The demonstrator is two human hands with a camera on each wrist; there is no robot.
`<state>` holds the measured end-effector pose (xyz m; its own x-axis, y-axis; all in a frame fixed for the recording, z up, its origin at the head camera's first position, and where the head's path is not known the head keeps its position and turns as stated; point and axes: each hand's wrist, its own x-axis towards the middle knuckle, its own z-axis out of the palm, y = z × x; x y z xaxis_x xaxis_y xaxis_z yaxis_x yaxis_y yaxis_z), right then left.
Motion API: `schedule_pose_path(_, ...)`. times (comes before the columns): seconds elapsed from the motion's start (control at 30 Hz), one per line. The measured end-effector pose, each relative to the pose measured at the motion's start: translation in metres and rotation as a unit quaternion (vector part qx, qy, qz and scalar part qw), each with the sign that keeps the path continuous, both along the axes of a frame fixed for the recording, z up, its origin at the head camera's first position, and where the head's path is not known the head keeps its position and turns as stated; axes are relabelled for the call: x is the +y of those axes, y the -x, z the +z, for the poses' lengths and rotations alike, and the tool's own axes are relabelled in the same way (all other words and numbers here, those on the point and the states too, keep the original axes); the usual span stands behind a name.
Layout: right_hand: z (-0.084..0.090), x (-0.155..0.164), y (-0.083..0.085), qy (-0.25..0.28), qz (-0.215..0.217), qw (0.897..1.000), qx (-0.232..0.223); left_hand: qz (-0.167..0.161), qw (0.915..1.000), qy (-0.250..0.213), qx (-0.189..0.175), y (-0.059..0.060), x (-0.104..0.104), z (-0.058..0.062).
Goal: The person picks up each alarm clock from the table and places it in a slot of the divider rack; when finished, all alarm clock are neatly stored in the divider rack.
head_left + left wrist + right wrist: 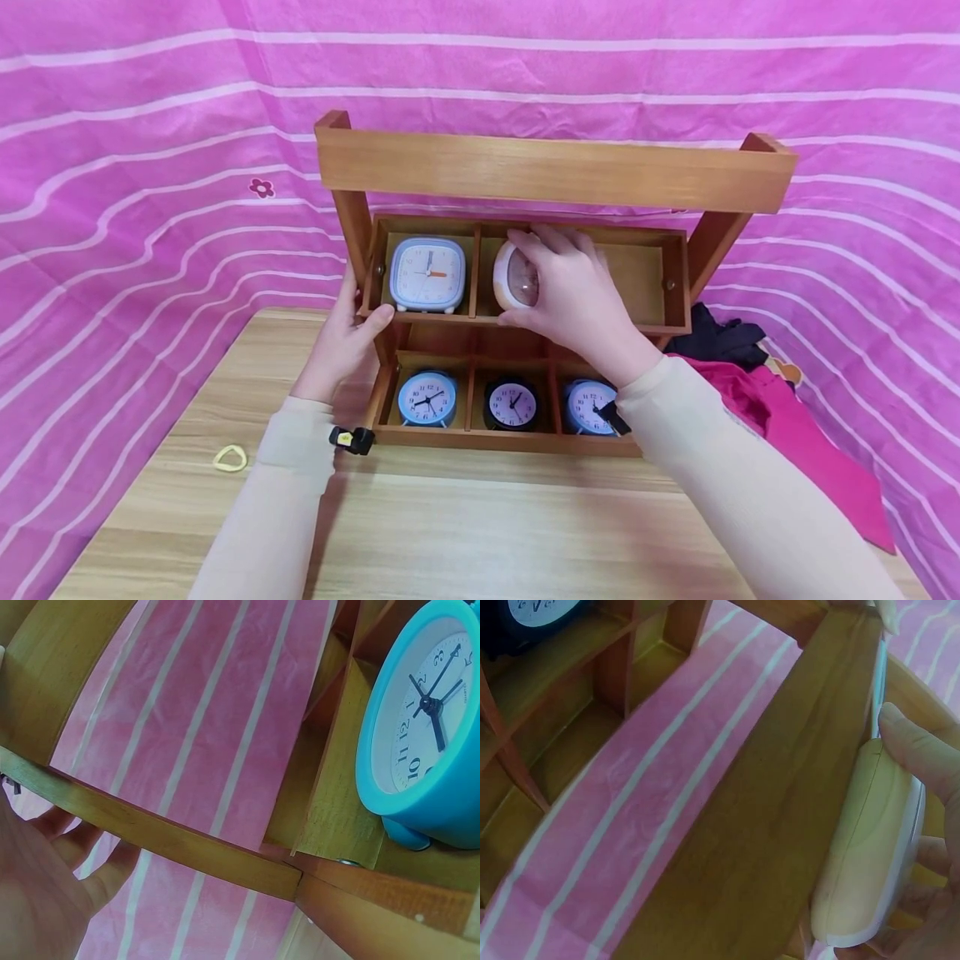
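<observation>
A wooden two-tier shelf [555, 171] stands on the table. My left hand [341, 346] holds the left end of its upper tray, thumb at the front corner, fingers behind the side. My right hand [573, 292] grips a rounded cream clock [504, 279] in the upper middle compartment. Its pale casing [855, 847] shows between thumb and fingers in the right wrist view; the hand hides much of its face. A white square clock with blue trim [427, 287] sits in the upper left compartment.
Below stand a blue clock [427, 400], a black clock [512, 405] and another blue clock [587, 407], partly covered by the right wrist. Red cloth [802, 442] and dark cloth [723, 337] lie right. A yellow band [230, 458] lies left. Pink striped fabric [480, 71] hangs behind.
</observation>
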<state>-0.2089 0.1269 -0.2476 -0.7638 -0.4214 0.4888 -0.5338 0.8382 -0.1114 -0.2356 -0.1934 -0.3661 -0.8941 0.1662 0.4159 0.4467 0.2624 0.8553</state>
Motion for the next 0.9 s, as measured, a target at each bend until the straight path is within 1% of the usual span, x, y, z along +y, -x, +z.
schedule_pose_path(0.2,-0.002,-0.004,0.005,-0.012,-0.013,1.000,-0.023,0.002,1.0000,0.001,-0.003,0.000,0.000,0.000)
schedule_pose_path(0.4,-0.002,-0.005,0.008,-0.014,-0.011,0.999,-0.032,0.001,1.0000,-0.002,-0.003,0.001,0.000,-0.001)
schedule_pose_path(0.53,-0.002,-0.004,0.009,-0.016,-0.007,0.999,-0.037,-0.002,1.0000,-0.003,0.008,0.001,0.000,-0.001)
schedule_pose_path(0.67,-0.004,-0.002,0.011,-0.012,-0.001,0.999,-0.034,-0.005,0.9997,-0.003,0.022,0.003,-0.001,-0.003)
schedule_pose_path(0.9,-0.011,-0.003,0.017,-0.004,0.005,1.000,-0.014,-0.008,0.9997,-0.005,0.022,0.003,-0.001,-0.003)
